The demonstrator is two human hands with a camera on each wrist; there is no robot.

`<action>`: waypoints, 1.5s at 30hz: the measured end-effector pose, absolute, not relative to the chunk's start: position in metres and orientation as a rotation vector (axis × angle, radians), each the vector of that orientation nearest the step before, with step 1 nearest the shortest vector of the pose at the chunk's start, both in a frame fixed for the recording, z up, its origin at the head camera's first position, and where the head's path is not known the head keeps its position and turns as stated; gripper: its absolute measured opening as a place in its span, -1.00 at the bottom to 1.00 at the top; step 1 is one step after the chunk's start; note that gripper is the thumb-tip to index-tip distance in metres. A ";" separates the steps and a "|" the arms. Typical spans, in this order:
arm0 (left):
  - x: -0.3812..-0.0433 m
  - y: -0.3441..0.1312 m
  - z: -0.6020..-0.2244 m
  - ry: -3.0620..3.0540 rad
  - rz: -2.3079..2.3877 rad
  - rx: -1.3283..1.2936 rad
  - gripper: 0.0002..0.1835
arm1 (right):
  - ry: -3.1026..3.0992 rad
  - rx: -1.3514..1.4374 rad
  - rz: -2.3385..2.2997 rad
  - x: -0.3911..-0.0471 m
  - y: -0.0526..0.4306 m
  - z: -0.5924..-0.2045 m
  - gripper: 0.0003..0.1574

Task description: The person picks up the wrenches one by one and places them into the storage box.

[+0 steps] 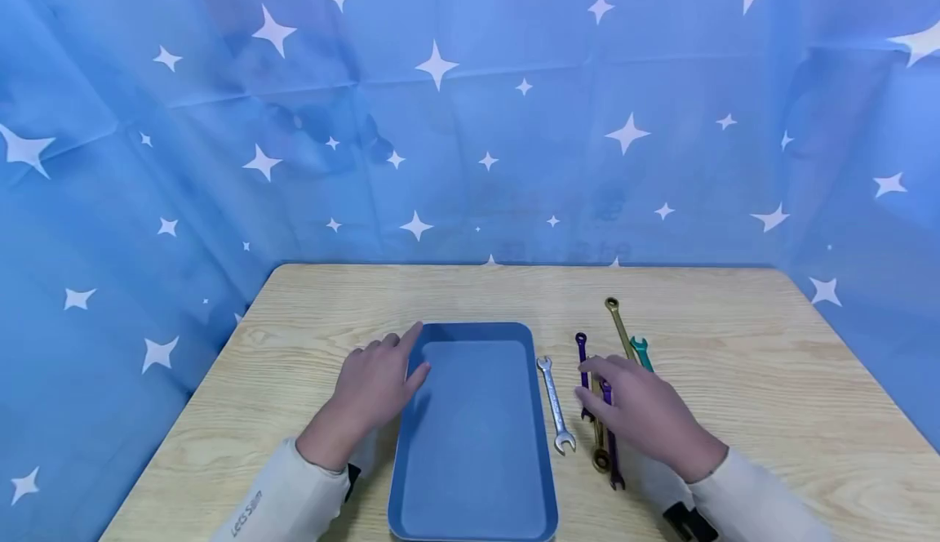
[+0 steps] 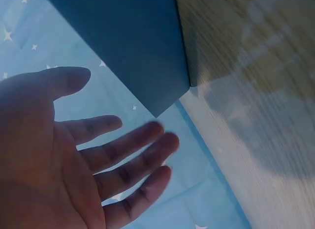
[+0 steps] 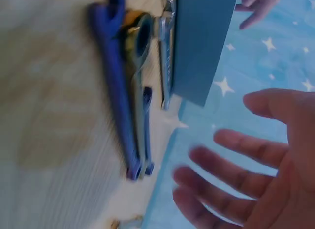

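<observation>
My left hand (image 1: 378, 383) hovers at the left rim of a blue rectangular tray (image 1: 473, 436), its index finger and thumb overlapping the rim in the head view. The left wrist view shows its fingers loosely spread, holding nothing. Above a group of wrenches is my right hand (image 1: 646, 407), fingers relaxed and apart, with nothing in its grasp. Under and around it lie a short purple wrench (image 1: 582, 350), a longer purple wrench (image 1: 614, 460), a gold wrench (image 1: 600, 459), another gold wrench (image 1: 621, 330) and a teal wrench (image 1: 641, 353). The hand partly hides several of them.
A silver wrench (image 1: 555, 407) lies between the tray's right side and the purple and gold wrenches. The light wooden table (image 1: 764, 362) extends to both sides. A blue cloth with white stars (image 1: 499, 134) hangs behind and beside it.
</observation>
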State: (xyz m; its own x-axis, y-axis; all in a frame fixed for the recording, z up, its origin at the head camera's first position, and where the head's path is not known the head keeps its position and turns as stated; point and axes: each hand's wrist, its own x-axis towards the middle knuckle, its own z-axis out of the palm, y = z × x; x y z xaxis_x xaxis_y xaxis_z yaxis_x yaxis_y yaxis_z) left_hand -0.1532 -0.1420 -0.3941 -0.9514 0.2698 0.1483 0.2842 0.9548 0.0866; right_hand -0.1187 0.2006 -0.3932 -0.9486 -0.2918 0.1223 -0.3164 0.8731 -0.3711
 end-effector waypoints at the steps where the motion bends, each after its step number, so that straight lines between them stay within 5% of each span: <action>1: -0.154 -0.143 -0.395 -2.975 -0.169 -0.433 -0.35 | -3.001 0.485 0.614 -0.120 0.197 -0.394 -0.62; 9: -0.159 -0.145 -0.396 -3.125 -0.374 -0.445 -0.30 | -3.127 0.419 0.698 -0.129 0.177 -0.402 -0.87; 18: -0.161 -0.143 -0.389 -3.298 -0.581 -0.462 -0.22 | -3.210 0.433 0.762 -0.137 0.178 -0.416 -0.63; 45: -0.171 -0.155 -0.398 -3.372 -0.701 -0.459 -0.13 | -3.291 0.454 0.812 -0.144 0.170 -0.422 -0.47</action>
